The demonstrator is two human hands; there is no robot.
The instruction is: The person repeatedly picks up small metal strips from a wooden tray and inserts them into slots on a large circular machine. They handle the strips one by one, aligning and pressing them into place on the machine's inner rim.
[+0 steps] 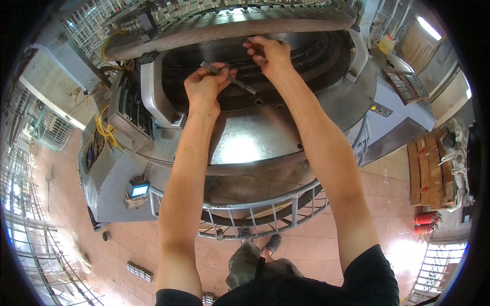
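Observation:
My left hand [204, 86] is closed around a slim grey metal bar [242, 85]. The bar slants down to the right, and its lower end sticks out past my fingers over the metal deck of a large round machine [275, 133]. To the right and farther in, my right hand [273, 55] has its fingers curled and pinched together. Whatever those fingertips may hold is too small and dark to name. They hover by the dark curved bed [311, 69] under the machine's upper ring [229, 31].
Grey uprights [154, 94] flank the opening. A curved metal railing [273, 209] runs in front of my legs. A small lit screen [139, 190] sits at the lower left. Wooden crates [429, 171] and red fire extinguishers [425, 219] stand at the right.

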